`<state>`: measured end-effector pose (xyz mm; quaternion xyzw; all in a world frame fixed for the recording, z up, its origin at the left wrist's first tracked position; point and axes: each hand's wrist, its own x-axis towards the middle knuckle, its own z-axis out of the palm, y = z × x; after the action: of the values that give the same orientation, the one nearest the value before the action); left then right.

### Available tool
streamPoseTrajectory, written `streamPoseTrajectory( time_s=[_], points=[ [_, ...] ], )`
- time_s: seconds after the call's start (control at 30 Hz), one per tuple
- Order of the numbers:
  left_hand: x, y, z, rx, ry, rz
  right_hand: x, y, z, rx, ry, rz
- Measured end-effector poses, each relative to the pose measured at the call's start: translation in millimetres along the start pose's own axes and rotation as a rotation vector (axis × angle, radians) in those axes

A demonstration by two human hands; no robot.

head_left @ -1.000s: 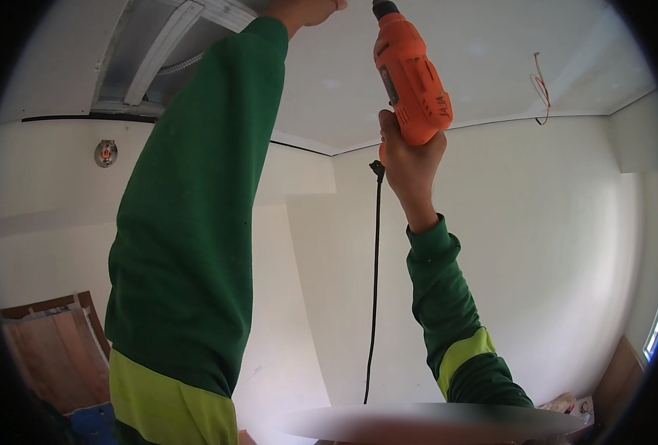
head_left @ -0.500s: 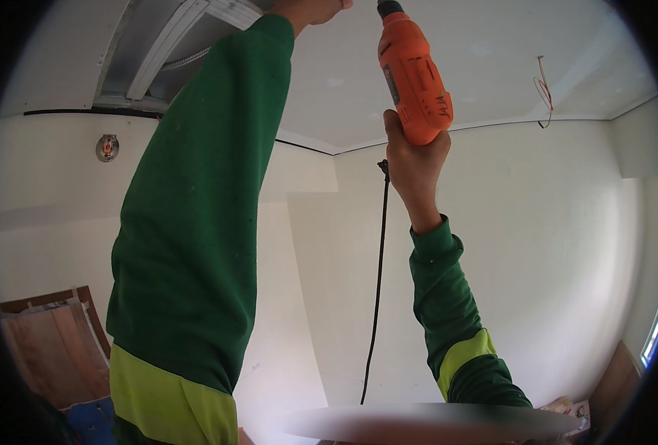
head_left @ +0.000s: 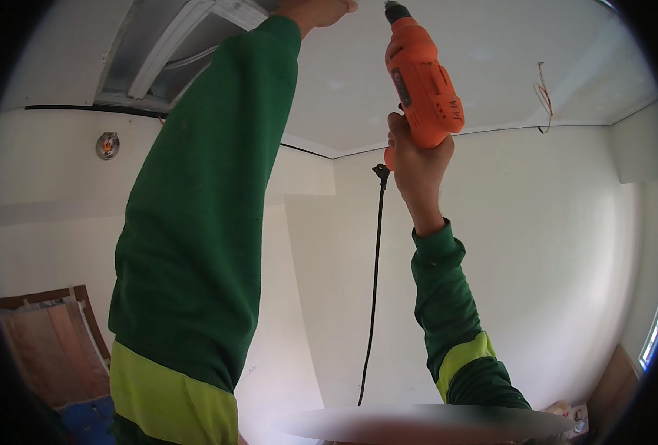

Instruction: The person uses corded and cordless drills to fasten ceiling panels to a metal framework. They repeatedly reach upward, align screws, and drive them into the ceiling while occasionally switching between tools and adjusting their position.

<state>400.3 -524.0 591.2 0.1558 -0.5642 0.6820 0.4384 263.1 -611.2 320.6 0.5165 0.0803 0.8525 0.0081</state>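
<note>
An orange power drill [head_left: 422, 81] points upward toward the white ceiling, its black chuck [head_left: 396, 10] close to the top edge of the picture. My right hand [head_left: 421, 159] grips the drill's handle from below, fingers wrapped around it. A black cord [head_left: 374, 297] hangs down beneath the handle. My left hand [head_left: 315, 10] is raised to the ceiling, left of the chuck and apart from it. The top edge cuts off most of its fingers, so whether it holds anything is hidden.
A ceiling opening [head_left: 173, 55] with metal framing lies beyond my left sleeve. Loose wires [head_left: 543, 96] dangle from the ceiling at right. A round fixture [head_left: 107, 146] sits on the left wall. Wooden panels [head_left: 54, 348] stand at lower left; a window [head_left: 656, 322] is at far right.
The drill and my right hand have shifted slightly right and down in the picture, showing more of the chuck. My left hand appears slightly farther right.
</note>
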Motion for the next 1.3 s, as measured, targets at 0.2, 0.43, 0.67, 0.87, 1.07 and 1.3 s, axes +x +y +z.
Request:
streamPoseTrajectory(
  time_s=[0.2, 0.43, 0.67, 0.87, 1.07, 1.3],
  points=[
    [2, 4, -8, -0.099, -0.108, -0.092, 2, 3, -1, 0.029, -0.01, -0.008],
    [1, -6, 8, -0.079, 0.028, 0.009, 1, 0, -4, -0.006, -0.028, 0.038],
    [3, -9, 10, -0.155, -0.041, -0.061, 2, -1, -2, -0.015, -0.01, 0.023],
    [0, 7, -5, -0.157, -0.096, -0.151, 1, -2, 0, -0.005, 0.006, 0.036],
    [2, 5, -8, -0.141, -0.148, -0.161, 2, -4, -3, 0.002, -0.023, 0.0],
    [-1, 0, -2, -0.154, -0.08, -0.149, 5, -5, -3, -0.04, -0.026, -0.034]
  ],
)
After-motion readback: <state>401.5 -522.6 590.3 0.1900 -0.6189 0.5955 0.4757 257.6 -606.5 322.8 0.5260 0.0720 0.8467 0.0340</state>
